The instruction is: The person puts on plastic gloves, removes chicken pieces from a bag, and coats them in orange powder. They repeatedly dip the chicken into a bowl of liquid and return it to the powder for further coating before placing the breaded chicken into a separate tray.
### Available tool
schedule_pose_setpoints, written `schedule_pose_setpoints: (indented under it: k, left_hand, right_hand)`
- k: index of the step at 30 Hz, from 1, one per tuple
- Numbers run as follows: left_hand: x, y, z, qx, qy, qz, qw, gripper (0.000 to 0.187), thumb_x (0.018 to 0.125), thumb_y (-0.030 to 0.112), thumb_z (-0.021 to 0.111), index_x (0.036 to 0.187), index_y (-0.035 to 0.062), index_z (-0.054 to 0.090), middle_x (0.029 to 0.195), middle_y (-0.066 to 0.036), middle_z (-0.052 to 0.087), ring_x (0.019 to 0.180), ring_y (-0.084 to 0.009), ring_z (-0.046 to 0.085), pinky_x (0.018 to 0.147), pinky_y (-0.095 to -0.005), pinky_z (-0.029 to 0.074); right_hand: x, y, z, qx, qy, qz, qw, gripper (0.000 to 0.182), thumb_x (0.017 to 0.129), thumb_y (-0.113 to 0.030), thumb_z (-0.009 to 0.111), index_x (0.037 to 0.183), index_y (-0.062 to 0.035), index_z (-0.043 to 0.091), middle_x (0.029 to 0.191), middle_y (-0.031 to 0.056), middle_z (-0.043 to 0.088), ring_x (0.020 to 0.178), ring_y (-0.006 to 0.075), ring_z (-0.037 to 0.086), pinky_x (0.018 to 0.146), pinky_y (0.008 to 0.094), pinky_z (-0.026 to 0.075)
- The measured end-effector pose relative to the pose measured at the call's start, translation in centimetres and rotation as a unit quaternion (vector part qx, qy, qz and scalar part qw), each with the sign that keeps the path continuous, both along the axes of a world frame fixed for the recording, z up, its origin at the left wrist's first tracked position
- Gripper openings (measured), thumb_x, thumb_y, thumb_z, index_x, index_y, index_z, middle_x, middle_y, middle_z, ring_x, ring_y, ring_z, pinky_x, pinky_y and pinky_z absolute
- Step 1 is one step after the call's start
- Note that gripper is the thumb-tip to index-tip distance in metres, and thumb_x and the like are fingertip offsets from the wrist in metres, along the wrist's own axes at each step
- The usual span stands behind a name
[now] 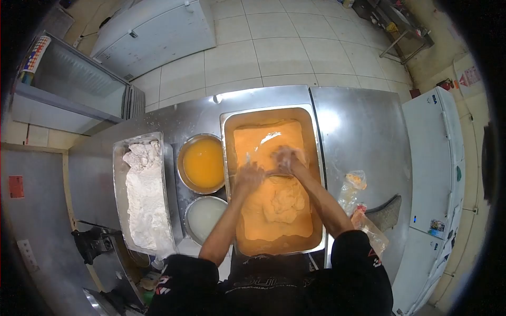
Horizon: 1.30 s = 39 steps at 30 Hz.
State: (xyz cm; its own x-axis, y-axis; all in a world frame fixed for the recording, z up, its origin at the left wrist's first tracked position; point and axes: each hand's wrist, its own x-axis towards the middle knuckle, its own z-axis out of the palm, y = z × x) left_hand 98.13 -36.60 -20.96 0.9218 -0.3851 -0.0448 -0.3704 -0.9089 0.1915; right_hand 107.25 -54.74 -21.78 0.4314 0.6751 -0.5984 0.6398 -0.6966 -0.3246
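A deep metal tray (227,122) in front of me holds orange powder (269,138), spread flat with a heaped mound (286,203) on the near side. My left hand (250,177) rests at the left part of the powder, its fingers stretched out and somewhat apart. Beyond the mound, my right hand (288,160) touches the powder, its fingers smeared by motion. Whether anything lies under the right hand is hidden.
To the left stand a bowl of yellow-orange liquid (204,162), a bowl of cloudy liquid (204,217) and a long tray (120,196) with white flour (145,203). Plastic bags (350,190) and a dark grey cloth (383,214) lie on the steel table (363,126) at right.
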Motion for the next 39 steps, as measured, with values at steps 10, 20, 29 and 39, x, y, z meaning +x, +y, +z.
schedule_pose_setpoints:
  k: [10,20,29,39]
  left_hand:
    - [-10.3,-4.1,-4.3,-0.332,0.382,0.413,0.757,0.067,0.093,0.054,0.029,0.139,0.0048,0.03,0.144,-0.019,0.028,0.129,-0.0345,0.035,0.103,-0.0464,0.033]
    - [-9.8,-1.5,-2.3,-0.536,0.377,0.406,0.637,0.062,0.093,0.052,0.035,0.131,0.0048,0.042,0.131,-0.018,0.046,0.115,-0.0293,0.049,0.094,-0.0462,0.043]
    - [-19.8,-6.6,-5.5,-0.254,0.347,0.364,0.826,0.072,0.091,0.059,0.031,0.137,0.003,0.032,0.139,-0.016,0.036,0.124,-0.0286,0.038,0.099,-0.0451,0.036]
    - [-12.1,-2.0,4.5,-0.607,0.413,0.422,0.531,0.075,0.089,0.06,0.035,0.138,0.0051,0.027,0.138,-0.01,0.036,0.122,-0.0244,0.041,0.093,-0.04,0.042]
  right_hand:
    - [-13.2,-2.5,1.9,0.199,0.096,-0.531,0.818,0.08,0.078,-0.062,0.058,0.123,0.0036,0.048,0.11,0.0189,0.061,0.1,0.031,0.059,0.082,0.0382,0.049]
    - [-10.3,-7.4,9.5,0.107,0.176,-0.464,0.862,0.085,0.075,-0.075,0.048,0.101,0.0043,0.064,0.089,0.0184,0.067,0.075,0.0327,0.066,0.07,0.0406,0.051]
    - [-24.0,-6.0,8.2,0.303,0.303,-0.588,0.686,0.082,0.083,-0.061,0.052,0.137,-0.0015,0.036,0.132,0.0158,0.047,0.12,0.0298,0.046,0.098,0.0412,0.041]
    - [-18.7,-12.3,-10.7,0.559,0.173,-0.478,0.655,0.048,0.093,-0.042,0.044,0.121,-0.0034,0.047,0.114,0.0104,0.05,0.101,0.0225,0.052,0.083,0.0366,0.047]
